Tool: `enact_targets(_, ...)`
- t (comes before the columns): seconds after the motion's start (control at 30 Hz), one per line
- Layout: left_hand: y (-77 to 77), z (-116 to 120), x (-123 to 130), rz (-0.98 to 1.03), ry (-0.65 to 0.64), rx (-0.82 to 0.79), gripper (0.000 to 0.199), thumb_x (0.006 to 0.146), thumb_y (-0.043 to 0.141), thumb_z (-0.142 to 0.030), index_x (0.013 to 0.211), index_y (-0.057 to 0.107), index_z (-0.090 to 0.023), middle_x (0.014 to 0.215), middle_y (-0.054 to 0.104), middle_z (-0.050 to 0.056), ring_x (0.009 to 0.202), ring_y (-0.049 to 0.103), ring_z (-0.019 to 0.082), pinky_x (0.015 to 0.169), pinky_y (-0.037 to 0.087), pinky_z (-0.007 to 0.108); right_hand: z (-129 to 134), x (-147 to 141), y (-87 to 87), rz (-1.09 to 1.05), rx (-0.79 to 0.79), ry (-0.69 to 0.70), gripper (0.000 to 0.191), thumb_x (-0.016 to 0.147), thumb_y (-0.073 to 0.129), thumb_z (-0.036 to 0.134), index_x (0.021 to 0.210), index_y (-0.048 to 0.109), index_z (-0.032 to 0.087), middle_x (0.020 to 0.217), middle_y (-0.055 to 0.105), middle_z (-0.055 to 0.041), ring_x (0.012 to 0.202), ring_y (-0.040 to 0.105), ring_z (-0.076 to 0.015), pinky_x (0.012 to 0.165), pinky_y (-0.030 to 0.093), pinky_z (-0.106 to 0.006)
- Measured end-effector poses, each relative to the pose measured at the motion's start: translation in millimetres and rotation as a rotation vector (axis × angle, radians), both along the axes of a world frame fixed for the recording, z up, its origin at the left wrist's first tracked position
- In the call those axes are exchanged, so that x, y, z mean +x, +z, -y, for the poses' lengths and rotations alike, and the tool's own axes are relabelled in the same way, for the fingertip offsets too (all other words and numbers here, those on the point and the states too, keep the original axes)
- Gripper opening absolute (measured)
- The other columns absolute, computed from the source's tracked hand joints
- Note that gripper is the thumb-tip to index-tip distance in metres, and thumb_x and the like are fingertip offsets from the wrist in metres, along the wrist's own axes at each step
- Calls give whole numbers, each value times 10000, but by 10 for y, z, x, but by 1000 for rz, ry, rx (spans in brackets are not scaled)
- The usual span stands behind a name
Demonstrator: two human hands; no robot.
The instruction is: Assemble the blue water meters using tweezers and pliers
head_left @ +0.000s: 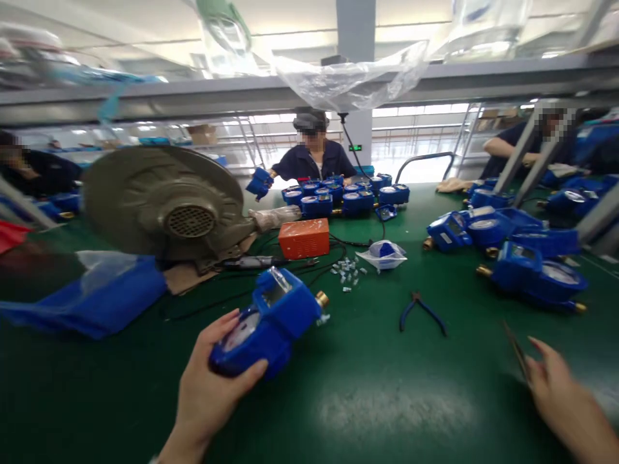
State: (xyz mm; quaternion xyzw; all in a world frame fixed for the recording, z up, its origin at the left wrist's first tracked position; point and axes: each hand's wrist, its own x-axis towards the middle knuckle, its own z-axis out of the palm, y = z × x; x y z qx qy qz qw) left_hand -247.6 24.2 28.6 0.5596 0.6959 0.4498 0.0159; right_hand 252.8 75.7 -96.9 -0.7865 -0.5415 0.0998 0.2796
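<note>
My left hand (pixel 213 374) is closed around the round end of a blue water meter (pixel 290 303), held tilted above the green table. A brass threaded fitting (pixel 322 299) sticks out of the meter's right side, and its small display window faces up. At the lower right, my right hand (pixel 561 386) pinches a thin, dark, flat tool (pixel 515 351), blurred, its tip pointing up and away from me. Blue-handled pliers (pixel 422 314) lie spread on the table between my hands. Beyond the held meter are small clear-and-silver pieces (pixel 345 270), scattered loosely.
A big olive blower (pixel 164 200) stands at left beside an orange box (pixel 304 238) with cables. Blue plastic bags (pixel 97 296) lie nearer. More blue meters (pixel 536 270) sit at right and at the back (pixel 333 196). Across the table, a co-worker (pixel 312 154) holds another meter.
</note>
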Motion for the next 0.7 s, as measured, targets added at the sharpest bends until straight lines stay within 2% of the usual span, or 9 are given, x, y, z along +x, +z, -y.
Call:
enact_targets(0.03, -28, 58, 154, 16, -72, 2, 620, 587, 779, -476, 1136, 513, -369, 1317, 500, -3, 1219, 460, 335, 1044, 376, 561, -145, 29, 32, 101, -82, 74, 499, 926, 276, 401, 1265, 529, 136, 813, 667, -157, 598, 614, -266, 571, 481, -407)
enact_targets(0.07, -76, 101, 309, 34, -151, -32, 603, 595, 783, -478, 1126, 512, -390, 1338, 474, -4, 1220, 458, 335, 1006, 426, 553, -276, 36, 77, 145, -80, 101, 462, 922, 300, 364, 1220, 573, 140, 864, 672, -158, 682, 627, -266, 642, 488, -401)
enact_targets(0.17, -278, 132, 749, 60, -374, -51, 604, 614, 790, -459, 1144, 506, -401, 1362, 424, 27, 1191, 484, 330, 871, 550, 475, -560, -156, 241, 256, -35, 40, 421, 924, 340, 366, 1096, 660, 155, 1211, 547, -230, 1065, 523, -384, 844, 407, -536)
enact_targets(0.2, -345, 109, 877, 48, -443, -40, 599, 635, 786, -435, 1160, 503, -375, 1364, 413, 48, 1181, 491, 328, 843, 567, 454, -623, -299, 286, 278, -22, 27, 428, 927, 345, 392, 1122, 648, 161, 1301, 477, -234, 1147, 458, -414, 873, 375, -565)
enact_targets(0.27, -448, 28, 1087, -4, -560, -9, 573, 682, 772, -367, 1179, 493, -303, 1365, 397, 92, 1181, 486, 327, 831, 570, 435, -729, -664, 337, 286, -12, 71, 457, 913, 391, 475, 1210, 593, 192, 1336, 449, -212, 1194, 424, -395, 917, 361, -534)
enact_targets(0.33, -497, -76, 1226, -63, -637, 12, 549, 714, 757, -307, 1184, 479, -251, 1366, 382, 123, 1198, 464, 329, 858, 551, 446, -832, -1048, 334, 274, -15, 130, 618, 865, 413, 613, 1325, 486, 207, 1376, 411, -216, 1233, 400, -378, 965, 334, -525)
enact_targets(0.43, -499, -233, 1305, -117, -714, 28, 545, 730, 750, -287, 1187, 461, -223, 1358, 375, 148, 1204, 444, 335, 895, 517, 488, -995, -1435, 283, 239, -54, 194, 748, 813, 378, 716, 1380, 411, 229, 1427, 350, -238, 1306, 313, -420, 997, 221, -647)
enact_targets(0.57, -490, -410, 1283, -192, -830, 61, 560, 733, 745, -260, 1198, 438, -208, 1357, 359, 173, 1212, 419, 350, 908, 487, 523, -1087, -1429, 279, 193, -87, 268, 665, 804, 434, 658, 1347, 444, 273, 1414, 399, -196, 1309, 311, -413, 992, 160, -699)
enact_targets(0.7, -516, -560, 1284, -281, -943, 97, 628, 712, 754, -222, 1231, 402, -199, 1372, 334, 194, 1226, 406, 361, 927, 465, 533, -913, -1103, 306, 182, -91, 390, 527, 788, 525, 365, 1311, 464, 361, 1425, 422, -81, 1307, 335, -332, 1043, 200, -607)
